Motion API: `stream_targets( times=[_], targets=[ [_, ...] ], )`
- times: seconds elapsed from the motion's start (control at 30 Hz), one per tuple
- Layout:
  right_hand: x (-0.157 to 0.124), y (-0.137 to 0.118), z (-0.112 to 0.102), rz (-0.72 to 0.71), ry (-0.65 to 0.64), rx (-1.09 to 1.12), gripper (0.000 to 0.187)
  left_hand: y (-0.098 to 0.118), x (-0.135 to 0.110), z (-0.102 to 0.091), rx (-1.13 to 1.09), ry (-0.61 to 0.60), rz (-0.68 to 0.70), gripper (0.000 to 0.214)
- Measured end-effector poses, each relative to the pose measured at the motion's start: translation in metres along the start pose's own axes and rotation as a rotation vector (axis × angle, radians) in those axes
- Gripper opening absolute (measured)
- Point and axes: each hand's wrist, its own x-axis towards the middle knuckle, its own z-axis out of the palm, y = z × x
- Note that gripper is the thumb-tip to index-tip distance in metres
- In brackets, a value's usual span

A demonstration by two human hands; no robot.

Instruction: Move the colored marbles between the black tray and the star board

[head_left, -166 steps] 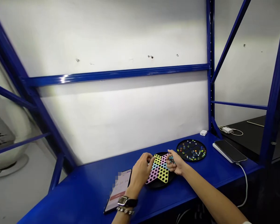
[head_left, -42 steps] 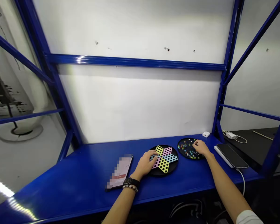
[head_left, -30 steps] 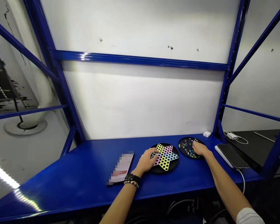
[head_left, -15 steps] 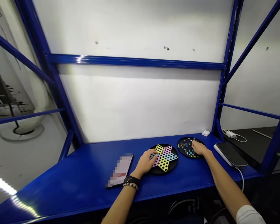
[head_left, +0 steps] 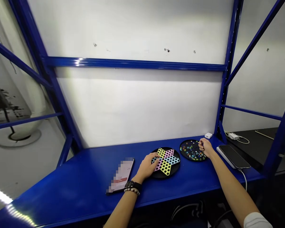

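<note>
My left hand (head_left: pixel 147 164) lies over the left side of a star-shaped Chinese checkers board (head_left: pixel 165 161), its thumb and fingers apart on the surface. The board is yellow, pink and pale blue with rows of holes, and it sits in a round black tray (head_left: pixel 172 173). At the right, a second round black tray (head_left: pixel 181 152) holds many coloured glass marbles (head_left: pixel 195 155). Above that tray's right side is my right hand (head_left: pixel 206 147), its fingers curled and pinched together. Whatever is between its fingertips is too small to make out.
A phone (head_left: pixel 121 176) with a lit screen lies left of the board. On the right, another phone (head_left: pixel 234 156) rests on a white block with a white cable (head_left: pixel 245 180). A small white box (head_left: pixel 208 135) stands near the back edge. Blue rack posts frame the blue shelf (head_left: pixel 85 177).
My right hand has come up from among the marbles and moved right, toward the tray's edge, fingers pinched. My left hand stays on the board. The view has shifted slightly.
</note>
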Motion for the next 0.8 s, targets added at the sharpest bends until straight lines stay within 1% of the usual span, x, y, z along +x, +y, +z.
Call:
stream_targets(
  times=[0.1, 0.2, 0.23, 0.27, 0.33, 0.37, 0.4, 0.47, 0.53, 0.57, 0.7, 0.8],
  targets=[
    [-0.005, -0.002, 0.003, 0.024, -0.031, -0.044, 0.026, 0.000, 0.000, 0.000, 0.001, -0.009, -0.009, 0.032],
    [-0.009, -0.005, 0.002, 0.027, -0.001, -0.132, 0.025, 0.001, 0.000, -0.001, 0.000, -0.014, -0.018, 0.032],
    [-0.011, -0.006, 0.000, 0.021, 0.020, -0.224, 0.024, 0.002, 0.000, -0.002, 0.000, -0.014, -0.019, 0.032],
    [-0.012, -0.008, -0.003, 0.012, 0.038, -0.366, 0.022, 0.002, -0.001, -0.002, -0.002, -0.015, -0.020, 0.032],
    [-0.016, -0.011, -0.009, 0.002, 0.052, -0.735, 0.017, 0.003, -0.001, -0.003, -0.005, -0.016, -0.019, 0.032],
    [-0.017, -0.013, -0.012, 0.007, 0.033, -0.911, 0.016, 0.003, -0.001, -0.003, -0.006, -0.019, -0.020, 0.031],
    [-0.019, -0.015, -0.015, 0.018, -0.005, -1.039, 0.016, 0.003, -0.001, -0.003, -0.006, -0.022, -0.023, 0.031],
    [-0.021, -0.016, -0.019, 0.041, -0.101, -1.131, 0.020, 0.003, -0.001, -0.003, -0.005, -0.024, -0.028, 0.031],
    [-0.022, -0.014, -0.020, 0.037, -0.167, -1.138, 0.023, 0.004, -0.001, -0.003, -0.001, -0.024, -0.031, 0.031],
    [-0.022, -0.013, -0.021, 0.028, -0.176, -1.108, 0.024, 0.004, -0.001, -0.003, 0.000, -0.023, -0.029, 0.031],
    [-0.021, -0.006, -0.018, -0.008, -0.126, -0.852, 0.028, 0.005, -0.002, -0.004, -0.003, -0.020, -0.025, 0.032],
    [-0.018, -0.006, -0.014, -0.035, -0.073, -0.624, 0.033, 0.003, -0.001, -0.003, -0.004, -0.020, -0.027, 0.031]
  ],
)
